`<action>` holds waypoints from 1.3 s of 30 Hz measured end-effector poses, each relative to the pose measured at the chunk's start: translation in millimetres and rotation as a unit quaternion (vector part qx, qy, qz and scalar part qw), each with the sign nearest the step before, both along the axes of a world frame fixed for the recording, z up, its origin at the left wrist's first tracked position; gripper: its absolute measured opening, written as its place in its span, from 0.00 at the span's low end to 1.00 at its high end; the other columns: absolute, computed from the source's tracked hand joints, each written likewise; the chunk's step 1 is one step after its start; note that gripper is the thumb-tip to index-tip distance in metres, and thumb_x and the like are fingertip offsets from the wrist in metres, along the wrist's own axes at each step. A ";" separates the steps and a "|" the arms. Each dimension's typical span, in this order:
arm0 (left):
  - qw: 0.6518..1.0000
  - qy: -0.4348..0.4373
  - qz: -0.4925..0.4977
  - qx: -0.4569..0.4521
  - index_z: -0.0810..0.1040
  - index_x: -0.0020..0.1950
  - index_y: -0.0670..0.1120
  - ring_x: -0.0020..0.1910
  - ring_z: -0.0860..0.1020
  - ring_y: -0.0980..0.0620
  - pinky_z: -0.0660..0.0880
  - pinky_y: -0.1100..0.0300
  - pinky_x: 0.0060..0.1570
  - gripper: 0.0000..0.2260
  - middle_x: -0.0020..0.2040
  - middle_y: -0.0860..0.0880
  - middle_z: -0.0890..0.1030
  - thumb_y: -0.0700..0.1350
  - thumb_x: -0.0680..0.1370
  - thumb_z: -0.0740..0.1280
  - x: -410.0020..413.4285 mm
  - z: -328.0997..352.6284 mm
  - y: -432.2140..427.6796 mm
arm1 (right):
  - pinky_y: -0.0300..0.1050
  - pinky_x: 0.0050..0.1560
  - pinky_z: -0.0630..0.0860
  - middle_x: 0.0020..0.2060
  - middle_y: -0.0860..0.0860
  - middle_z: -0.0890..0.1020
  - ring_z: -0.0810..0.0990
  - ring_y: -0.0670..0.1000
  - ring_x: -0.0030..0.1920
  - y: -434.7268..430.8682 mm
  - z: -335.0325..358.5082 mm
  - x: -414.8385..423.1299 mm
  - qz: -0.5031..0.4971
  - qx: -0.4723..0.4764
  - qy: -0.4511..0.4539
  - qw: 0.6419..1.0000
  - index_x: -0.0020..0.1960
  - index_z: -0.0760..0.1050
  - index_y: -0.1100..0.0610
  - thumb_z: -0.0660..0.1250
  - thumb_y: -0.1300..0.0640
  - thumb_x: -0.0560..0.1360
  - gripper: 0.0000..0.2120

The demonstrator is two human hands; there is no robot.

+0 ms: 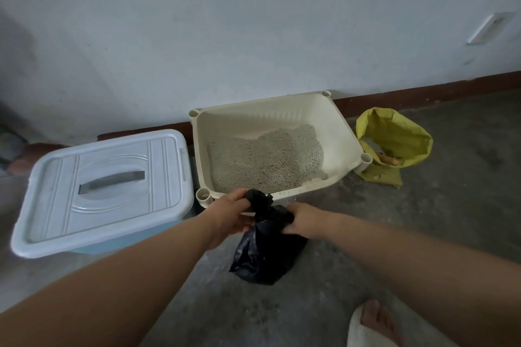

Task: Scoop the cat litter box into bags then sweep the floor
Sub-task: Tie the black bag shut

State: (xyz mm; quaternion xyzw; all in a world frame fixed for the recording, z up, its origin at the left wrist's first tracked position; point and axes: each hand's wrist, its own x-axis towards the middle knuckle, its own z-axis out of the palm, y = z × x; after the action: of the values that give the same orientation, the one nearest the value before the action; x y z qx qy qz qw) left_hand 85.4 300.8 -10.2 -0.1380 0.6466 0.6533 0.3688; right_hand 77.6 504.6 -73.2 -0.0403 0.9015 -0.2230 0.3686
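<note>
A black plastic bag [266, 251] stands filled on the grey floor just in front of the cream litter box [342, 132]. My left hand [229, 213] grips the bag's bunched top from the left. My right hand [306, 220] grips the bag's neck from the right, slightly lower. Both hands meet at the twisted neck of the bag. Pale grey litter [266, 156] covers most of the box's bottom, with a bare strip at the back.
A pale blue bin with a white handled lid [107, 186] stands left of the litter box. A yellow sack [394, 144] sits open at the box's right, by the brown skirting. A bare foot [376, 318] shows at bottom right. Litter crumbs dot the floor.
</note>
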 end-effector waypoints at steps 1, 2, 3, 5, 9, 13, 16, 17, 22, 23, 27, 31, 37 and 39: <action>1.000 -0.011 0.017 0.008 0.76 0.57 0.50 0.46 0.79 0.46 0.72 0.59 0.40 0.13 0.50 0.45 0.82 0.36 0.79 0.58 -1.1 0.0 0.7 | 0.42 0.61 0.73 0.56 0.55 0.81 0.78 0.52 0.58 -0.4 2.0 0.2 -0.047 -0.054 0.014 0.997 0.63 0.76 0.57 0.72 0.53 0.71 0.21; 0.999 -0.017 0.033 0.009 0.76 0.57 0.50 0.47 0.79 0.46 0.72 0.59 0.41 0.17 0.52 0.45 0.81 0.33 0.77 0.56 -2.9 -1.0 -0.7 | 0.40 0.57 0.74 0.52 0.54 0.83 0.80 0.49 0.52 -0.1 6.6 -0.1 -0.096 -0.106 0.015 0.990 0.60 0.78 0.57 0.69 0.58 0.73 0.15; 0.999 -0.013 0.039 0.001 0.76 0.58 0.50 0.50 0.79 0.46 0.72 0.58 0.42 0.21 0.55 0.44 0.79 0.31 0.75 0.55 -4.8 -1.1 -2.2 | 0.39 0.53 0.75 0.49 0.54 0.84 0.80 0.49 0.48 1.6 12.5 -1.0 -0.144 -0.160 0.008 0.976 0.58 0.80 0.58 0.68 0.63 0.73 0.13; 0.998 0.012 0.000 -0.057 0.73 0.65 0.53 0.58 0.75 0.45 0.70 0.57 0.49 0.27 0.63 0.45 0.75 0.29 0.72 0.57 -7.5 -5.0 -9.7 | 0.39 0.48 0.76 0.46 0.55 0.83 0.80 0.50 0.45 4.3 22.6 -2.5 -0.185 -0.214 -0.007 0.959 0.52 0.80 0.57 0.67 0.67 0.73 0.11; 0.965 0.044 -0.177 -0.189 0.62 0.73 0.56 0.67 0.70 0.45 0.68 0.52 0.65 0.40 0.68 0.47 0.72 0.33 0.67 0.74 -1.0 -11.1 -17.6 | 0.48 0.51 0.77 0.45 0.60 0.82 0.80 0.55 0.44 -5.2 42.4 -5.1 -0.208 -0.256 -0.035 0.943 0.56 0.78 0.63 0.64 0.68 0.75 0.11; 0.923 0.098 -0.255 -0.272 0.71 0.68 0.45 0.65 0.74 0.47 0.69 0.54 0.68 0.29 0.63 0.48 0.78 0.44 0.69 0.76 4.3 1.1 -4.2 | 0.58 0.57 0.77 0.47 0.62 0.82 0.81 0.61 0.49 -17.7 74.5 -18.7 -0.250 -0.300 -0.034 0.920 0.55 0.78 0.60 0.61 0.67 0.76 0.11; 0.900 0.212 -0.185 -0.333 0.67 0.72 0.44 0.64 0.74 0.44 0.69 0.56 0.65 0.21 0.66 0.43 0.76 0.43 0.79 0.65 -3.8 23.3 -6.3 | 0.58 0.59 0.77 0.49 0.60 0.83 0.81 0.61 0.52 -26.0 99.6 -24.8 -0.254 -0.318 0.010 0.913 0.51 0.79 0.54 0.62 0.63 0.77 0.09; 0.889 0.235 -0.181 -0.349 0.66 0.72 0.45 0.64 0.74 0.42 0.69 0.55 0.63 0.20 0.65 0.42 0.76 0.43 0.80 0.62 -8.3 31.4 -10.8 | 0.56 0.59 0.76 0.49 0.59 0.83 0.82 0.59 0.52 -28.1 106.7 -25.8 -0.254 -0.322 0.030 0.911 0.50 0.79 0.53 0.62 0.62 0.78 0.09; 0.864 0.299 -0.132 -0.383 0.70 0.69 0.47 0.62 0.74 0.41 0.68 0.54 0.61 0.17 0.63 0.40 0.77 0.41 0.81 0.57 -23.3 83.9 -46.3 | 0.50 0.55 0.77 0.45 0.55 0.84 0.82 0.56 0.48 -50.7 154.5 -29.4 -0.219 -0.325 0.136 0.910 0.47 0.80 0.55 0.62 0.61 0.78 0.08; 0.863 0.310 -0.112 -0.384 0.71 0.69 0.46 0.62 0.73 0.41 0.67 0.56 0.61 0.17 0.63 0.40 0.76 0.40 0.80 0.57 -24.1 94.3 -53.9 | 0.49 0.53 0.77 0.44 0.55 0.83 0.81 0.55 0.47 -58.4 164.4 -30.3 -0.209 -0.320 0.154 0.911 0.45 0.79 0.54 0.62 0.62 0.78 0.08; 0.870 0.331 0.000 -0.366 0.74 0.60 0.42 0.54 0.74 0.42 0.67 0.59 0.49 0.11 0.53 0.40 0.78 0.38 0.80 0.56 -15.3 138.7 -95.2 | 0.48 0.49 0.76 0.41 0.56 0.82 0.80 0.53 0.42 -106.3 208.1 -37.7 -0.174 -0.305 0.212 0.912 0.42 0.79 0.56 0.62 0.62 0.77 0.08; 0.869 0.327 0.131 -0.348 0.73 0.55 0.42 0.47 0.73 0.44 0.66 0.58 0.45 0.09 0.46 0.43 0.75 0.38 0.79 0.55 1.5 165.2 -145.7 | 0.47 0.46 0.74 0.41 0.58 0.83 0.79 0.54 0.41 -166.2 240.9 -41.7 -0.124 -0.286 0.235 0.920 0.45 0.78 0.61 0.62 0.59 0.76 0.08; 0.858 0.302 0.266 -0.320 0.75 0.59 0.46 0.53 0.76 0.44 0.72 0.55 0.55 0.14 0.52 0.43 0.79 0.38 0.79 0.55 38.9 186.9 -257.5 | 0.46 0.48 0.74 0.41 0.56 0.82 0.79 0.54 0.42 -292.0 273.4 -37.5 -0.033 -0.292 0.226 0.929 0.43 0.78 0.57 0.62 0.59 0.77 0.08; 0.847 0.292 0.296 -0.331 0.75 0.59 0.46 0.54 0.77 0.43 0.73 0.52 0.57 0.14 0.53 0.42 0.80 0.38 0.78 0.55 53.2 186.8 -304.1 | 0.46 0.49 0.75 0.42 0.56 0.83 0.80 0.55 0.43 -342.1 277.0 -30.9 0.003 -0.296 0.219 0.930 0.42 0.79 0.56 0.62 0.59 0.77 0.08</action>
State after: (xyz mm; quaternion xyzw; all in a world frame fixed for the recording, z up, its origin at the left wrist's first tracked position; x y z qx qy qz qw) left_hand 138.6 -3.3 176.7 -0.2397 0.8311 0.4885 -0.1150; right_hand 46.7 162.5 203.8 -0.1980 0.8529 -0.4643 0.1335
